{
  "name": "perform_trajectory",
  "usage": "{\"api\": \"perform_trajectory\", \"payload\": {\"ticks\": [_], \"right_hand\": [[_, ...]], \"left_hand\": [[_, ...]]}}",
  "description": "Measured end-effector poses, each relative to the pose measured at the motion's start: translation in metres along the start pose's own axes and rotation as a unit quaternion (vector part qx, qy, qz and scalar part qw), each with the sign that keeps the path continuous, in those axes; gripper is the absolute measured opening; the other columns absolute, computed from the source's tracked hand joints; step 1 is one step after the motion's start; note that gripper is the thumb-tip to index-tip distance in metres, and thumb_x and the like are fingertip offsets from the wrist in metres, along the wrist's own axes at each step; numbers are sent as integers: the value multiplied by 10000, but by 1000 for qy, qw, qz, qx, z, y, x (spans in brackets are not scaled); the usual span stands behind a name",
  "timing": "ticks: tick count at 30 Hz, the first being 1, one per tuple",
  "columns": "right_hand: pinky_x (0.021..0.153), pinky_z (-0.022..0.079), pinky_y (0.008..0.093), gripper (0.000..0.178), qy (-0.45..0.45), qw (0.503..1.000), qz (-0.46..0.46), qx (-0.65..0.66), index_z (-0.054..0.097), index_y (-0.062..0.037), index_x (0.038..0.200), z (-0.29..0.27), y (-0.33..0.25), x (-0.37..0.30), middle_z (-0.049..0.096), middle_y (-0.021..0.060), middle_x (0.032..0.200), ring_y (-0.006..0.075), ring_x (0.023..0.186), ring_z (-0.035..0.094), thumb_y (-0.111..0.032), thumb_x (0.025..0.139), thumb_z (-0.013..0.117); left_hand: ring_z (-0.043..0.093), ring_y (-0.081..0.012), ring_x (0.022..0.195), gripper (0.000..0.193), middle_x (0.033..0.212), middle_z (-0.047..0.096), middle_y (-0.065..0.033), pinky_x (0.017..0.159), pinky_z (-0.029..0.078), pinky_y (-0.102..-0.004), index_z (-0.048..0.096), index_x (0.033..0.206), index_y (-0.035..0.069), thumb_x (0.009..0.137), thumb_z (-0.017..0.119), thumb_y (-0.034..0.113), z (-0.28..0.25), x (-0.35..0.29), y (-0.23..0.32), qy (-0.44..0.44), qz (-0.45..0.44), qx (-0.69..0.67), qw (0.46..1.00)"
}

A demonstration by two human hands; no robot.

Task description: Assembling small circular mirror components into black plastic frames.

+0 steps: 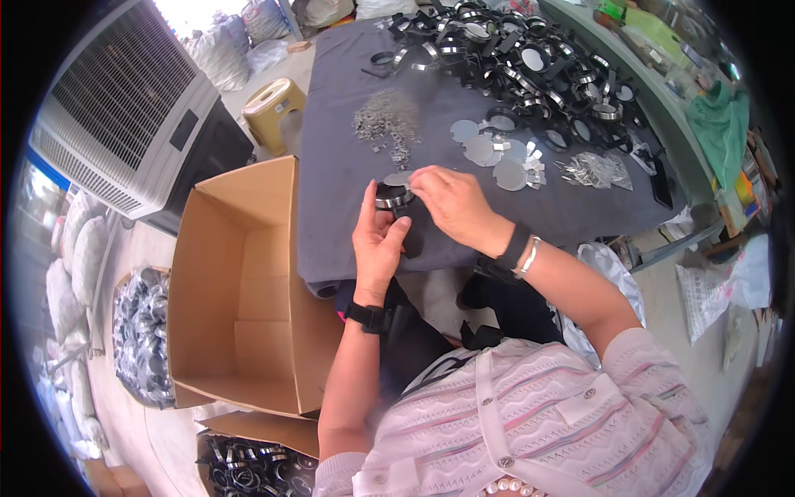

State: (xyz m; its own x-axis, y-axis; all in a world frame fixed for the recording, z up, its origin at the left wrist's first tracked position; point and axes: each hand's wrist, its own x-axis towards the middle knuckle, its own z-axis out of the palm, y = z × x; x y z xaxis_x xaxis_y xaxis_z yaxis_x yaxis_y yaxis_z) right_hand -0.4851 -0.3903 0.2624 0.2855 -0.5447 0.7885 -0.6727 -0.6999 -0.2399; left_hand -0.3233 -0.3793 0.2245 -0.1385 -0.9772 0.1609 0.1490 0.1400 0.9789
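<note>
Near the front edge of the grey-covered table, my left hand (377,253) is closed around a black round part with a silver rim (391,199). A dark strap-like piece hangs below that part. My right hand (460,211) pinches the edge of a thin grey disc (398,178), which lies over or against the top of the round part; whether it is seated cannot be made out. Just beyond my hands is a pile of small metal clips (387,116). To the right of it lie several loose grey discs (509,174) with small white tabs.
A large heap of black round parts (530,70) covers the table's far right. A bag of metal pins (596,171) and a black phone-like object (662,184) lie at right. Left are a cardboard box (269,286), a yellow stool (273,112) and an air cooler (116,108).
</note>
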Motion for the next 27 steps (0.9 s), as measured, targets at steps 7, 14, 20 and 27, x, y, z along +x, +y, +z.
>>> {"api": "perform_trajectory", "payload": {"ticks": [7, 14, 20, 27], "right_hand": [[579, 499, 361, 150, -79, 996, -27, -23, 510, -30, 856, 22, 4, -3, 542, 82, 767, 262, 708, 606, -47, 729, 587], [604, 514, 356, 140, -130, 988, -76, -37, 528, -16, 852, 14, 2, 5, 566, 98, 813, 274, 725, 613, -26, 725, 584], [603, 505, 345, 117, -160, 979, -115, -51, 516, -47, 797, 13, 5, 8, 542, 72, 764, 237, 708, 606, -104, 730, 593], [660, 473, 434, 158, -180, 965, 152, 115, 614, -9, 835, 10, 40, 34, 616, 166, 779, 365, 772, 604, -157, 855, 560]], "left_hand": [[501, -36, 643, 642, 782, 553, -1, 478, 430, -185, 363, 1406, 50, 819, 618, 8, -1, 3, -6, -2, -2, 4, 1000], [491, -29, 595, 463, 770, 560, 6, 472, 405, -189, 529, 1260, 36, 809, 622, -8, -1, 5, -6, -2, -11, -16, 1000], [480, -25, 575, 355, 718, 558, 16, 460, 393, -187, 566, 1181, 29, 829, 597, 10, 0, 5, -4, 1, -14, -20, 1000], [460, -17, 524, 276, 744, 552, 24, 436, 404, -178, 581, 1153, -1, 883, 539, 41, 2, 7, -5, 41, -31, -9, 999]]}}
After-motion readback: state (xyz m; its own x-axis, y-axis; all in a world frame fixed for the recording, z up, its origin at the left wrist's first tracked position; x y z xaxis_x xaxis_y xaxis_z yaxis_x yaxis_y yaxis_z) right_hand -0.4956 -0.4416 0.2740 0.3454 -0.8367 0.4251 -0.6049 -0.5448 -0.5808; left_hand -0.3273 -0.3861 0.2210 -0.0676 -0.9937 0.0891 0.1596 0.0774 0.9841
